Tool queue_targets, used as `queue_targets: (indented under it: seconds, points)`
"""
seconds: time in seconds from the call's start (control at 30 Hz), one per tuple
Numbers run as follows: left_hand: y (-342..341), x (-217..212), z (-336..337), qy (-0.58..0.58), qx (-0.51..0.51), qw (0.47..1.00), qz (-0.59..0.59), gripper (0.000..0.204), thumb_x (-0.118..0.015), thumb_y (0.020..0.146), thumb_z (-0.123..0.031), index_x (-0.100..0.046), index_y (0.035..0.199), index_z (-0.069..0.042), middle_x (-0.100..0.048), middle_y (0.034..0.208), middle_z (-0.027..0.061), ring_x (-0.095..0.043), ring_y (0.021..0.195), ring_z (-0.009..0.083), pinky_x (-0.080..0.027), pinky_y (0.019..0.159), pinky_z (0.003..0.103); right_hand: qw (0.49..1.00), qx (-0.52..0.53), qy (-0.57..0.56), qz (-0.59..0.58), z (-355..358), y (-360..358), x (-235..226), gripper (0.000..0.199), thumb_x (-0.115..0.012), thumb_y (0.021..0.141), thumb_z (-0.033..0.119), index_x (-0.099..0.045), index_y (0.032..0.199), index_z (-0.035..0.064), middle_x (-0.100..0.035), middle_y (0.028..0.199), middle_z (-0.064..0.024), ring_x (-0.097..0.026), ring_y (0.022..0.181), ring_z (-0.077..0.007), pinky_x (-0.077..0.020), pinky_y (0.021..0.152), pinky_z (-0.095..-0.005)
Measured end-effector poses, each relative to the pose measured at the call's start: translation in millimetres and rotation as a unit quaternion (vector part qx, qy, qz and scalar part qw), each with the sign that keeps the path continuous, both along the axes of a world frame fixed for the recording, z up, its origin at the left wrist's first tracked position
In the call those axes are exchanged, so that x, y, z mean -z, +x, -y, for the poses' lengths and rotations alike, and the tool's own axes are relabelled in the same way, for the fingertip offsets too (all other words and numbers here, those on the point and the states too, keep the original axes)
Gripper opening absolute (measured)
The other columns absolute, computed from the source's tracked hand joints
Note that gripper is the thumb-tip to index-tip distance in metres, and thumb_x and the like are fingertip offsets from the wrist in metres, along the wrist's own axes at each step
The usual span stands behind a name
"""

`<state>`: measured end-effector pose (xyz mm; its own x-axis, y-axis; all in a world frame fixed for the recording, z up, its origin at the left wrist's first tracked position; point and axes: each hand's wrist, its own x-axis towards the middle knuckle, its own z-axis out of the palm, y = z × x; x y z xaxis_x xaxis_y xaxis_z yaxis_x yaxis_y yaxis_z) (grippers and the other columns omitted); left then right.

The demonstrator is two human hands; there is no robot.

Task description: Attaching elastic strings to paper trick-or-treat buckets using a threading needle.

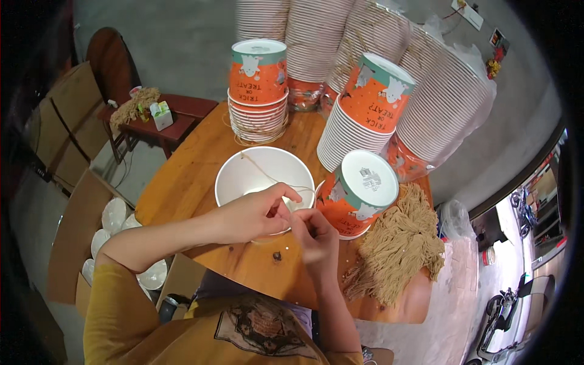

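A white-lined paper bucket stands mouth up on the wooden table in front of me. From its far rim a thin tan cord crosses the opening toward the near right rim, where my fingers meet. My left hand reaches over the bucket, its thumb and bent index finger closed around the cord at the rim. Just right of it, my right hand pinches with thumb and index finger, close to the left fingertips. The cord's end is hidden between the fingers.
An upside-down orange bucket stands right of my hands, beside a bundle of tan cords. Bucket stacks and tall bagged stacks line the table's back. At left, a cardboard box holds white bowl-shaped pieces; a red bench stands behind.
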<state>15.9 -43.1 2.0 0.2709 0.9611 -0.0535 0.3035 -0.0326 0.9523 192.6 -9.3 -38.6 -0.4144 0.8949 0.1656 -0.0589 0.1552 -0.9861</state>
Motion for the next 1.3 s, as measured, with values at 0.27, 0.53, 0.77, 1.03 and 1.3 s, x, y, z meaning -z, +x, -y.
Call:
queue_targets:
  seconds: [0.27, 0.53, 0.77, 1.03, 1.3]
  points:
    - [-7, -6, -17, -0.125, -0.014, 0.991, 0.048, 0.048, -0.068, 0.089, -0.022, -0.047, 0.126, 0.0, -0.057, 0.09, 0.0013, -0.053, 0.082, 0.0079, -0.043, 0.075, 0.023, 0.998, -0.021, -0.037, -0.041, -7, -1, -1, 0.008, -0.058, 0.094, 0.007, -0.062, 0.09, 0.0008, -0.058, 0.084, 0.006, -0.049, 0.078, -0.0016, -0.0396, 0.069, -0.0176]
    - [-10, 11, -24, -0.185, -0.018, 0.973, 0.135, 0.028, -0.069, 0.082, -0.014, -0.059, 0.107, -0.002, -0.058, 0.087, -0.0017, -0.052, 0.081, 0.0056, -0.042, 0.075, 0.02, 0.994, -0.048, -0.074, -0.072, -11, -4, 3, 0.005, -0.058, 0.094, 0.006, -0.062, 0.093, 0.0034, -0.057, 0.086, 0.0068, -0.048, 0.079, -0.0008, -0.0379, 0.069, -0.0183]
    - [-7, 7, -28, -0.284, -0.001, 0.927, 0.243, 0.016, -0.066, 0.086, -0.012, -0.062, 0.098, -0.004, -0.059, 0.091, -0.0022, -0.053, 0.082, 0.0052, -0.042, 0.075, 0.02, 0.998, 0.018, -0.04, -0.041, -13, -6, 16, 0.006, -0.061, 0.093, 0.007, -0.061, 0.097, 0.0023, -0.059, 0.085, 0.004, -0.051, 0.078, -0.0036, -0.0411, 0.07, -0.0193]
    - [8, 3, -25, -0.197, -0.05, 0.953, 0.224, 0.014, -0.063, 0.089, -0.016, -0.061, 0.1, -0.007, -0.061, 0.093, -0.0029, -0.053, 0.083, 0.0048, -0.042, 0.074, 0.02, 0.993, -0.078, 0.04, 0.084, -34, 37, -11, 0.018, -0.061, 0.094, 0.009, -0.053, 0.108, 0.0027, -0.057, 0.084, -0.0012, -0.051, 0.077, -0.0057, -0.0425, 0.069, -0.0211]
    - [7, -9, -26, -0.184, -0.004, 0.969, 0.164, 0.008, -0.058, 0.089, -0.011, -0.059, 0.097, -0.007, -0.061, 0.089, -0.0017, -0.052, 0.077, 0.0054, -0.042, 0.07, 0.021, 0.968, -0.24, -0.066, 0.039, -48, 37, -58, 0.011, -0.06, 0.093, 0.004, -0.057, 0.103, 0.0037, -0.057, 0.091, 0.0034, -0.052, 0.083, -0.0047, -0.0429, 0.074, -0.0208]
